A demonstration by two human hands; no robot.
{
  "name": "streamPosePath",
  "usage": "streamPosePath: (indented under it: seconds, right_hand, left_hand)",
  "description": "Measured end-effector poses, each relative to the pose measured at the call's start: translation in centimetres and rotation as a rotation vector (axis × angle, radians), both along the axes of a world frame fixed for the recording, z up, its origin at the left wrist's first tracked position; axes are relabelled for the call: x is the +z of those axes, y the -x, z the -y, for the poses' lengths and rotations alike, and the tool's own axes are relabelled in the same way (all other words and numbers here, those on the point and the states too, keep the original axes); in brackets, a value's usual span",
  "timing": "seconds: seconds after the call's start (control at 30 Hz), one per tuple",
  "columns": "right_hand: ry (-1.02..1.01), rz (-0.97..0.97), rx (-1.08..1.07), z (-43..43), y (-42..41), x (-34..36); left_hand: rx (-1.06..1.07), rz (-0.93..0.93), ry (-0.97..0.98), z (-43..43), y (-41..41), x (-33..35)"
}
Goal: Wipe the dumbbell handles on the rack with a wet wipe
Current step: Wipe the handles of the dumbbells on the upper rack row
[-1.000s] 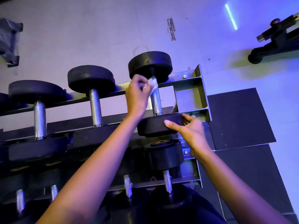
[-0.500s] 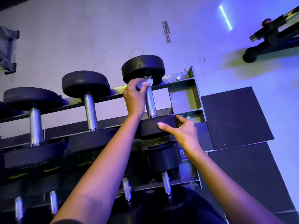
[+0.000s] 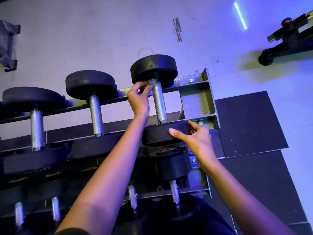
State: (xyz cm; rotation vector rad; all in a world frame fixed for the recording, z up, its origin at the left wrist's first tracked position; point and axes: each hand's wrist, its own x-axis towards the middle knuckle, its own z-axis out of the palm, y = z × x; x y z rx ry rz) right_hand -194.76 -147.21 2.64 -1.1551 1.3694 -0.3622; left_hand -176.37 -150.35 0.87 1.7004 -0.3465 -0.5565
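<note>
The rightmost dumbbell on the top shelf has a knurled steel handle between two black heads. My left hand pinches a small white wet wipe against the far end of that handle, right under the far head. My right hand grips the near head of the same dumbbell, thumb on its front face and fingers over its right edge. Two more dumbbell handles lie on the same shelf to the left.
The grey metal rack ends just right of my hands. A lower shelf holds more dumbbells under my arms. Black floor mats lie right of the rack, and a machine foot stands at the upper right.
My left hand has slid the wipe up the handle from near its upper part to its far end. My right hand has stayed on the near head.
</note>
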Motion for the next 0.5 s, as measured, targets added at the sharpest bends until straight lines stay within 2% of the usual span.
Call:
streamPosePath:
  seconds: [0.1, 0.23, 0.33, 0.37, 0.4, 0.43, 0.5]
  right_hand:
    - [-0.002, -0.003, 0.009, 0.0, 0.0, 0.0]
    - [0.0, 0.003, 0.02, 0.1, 0.1, 0.5]
    - [0.001, 0.006, 0.036, 0.3, 0.3, 1.0]
    - [-0.003, 0.006, 0.034, 0.3, 0.2, 1.1]
    - [-0.008, 0.001, 0.034, 0.3, 0.2, 1.2]
    - [-0.013, -0.007, 0.037, 0.2, 0.1, 1.3]
    - [-0.011, -0.021, 0.036, 0.1, -0.1, 1.3]
  left_hand:
    - [-0.195, 0.501, -0.077, -0.3, 0.3, -0.1]
    - [-0.471, 1.067, -0.133, 0.1, 0.2, -0.5]
    - [-0.609, 1.432, -0.313, 1.5, 0.5, -1.1]
    - [-0.619, 1.496, -0.365, 1.8, 0.6, -1.0]
    - [-0.63, 1.479, -0.391, 1.8, 0.7, -0.9]
    - [-0.633, 1.387, -0.39, 1.8, 0.8, -0.8]
    - [-0.502, 1.056, -0.334, 1.3, 1.0, -0.1]
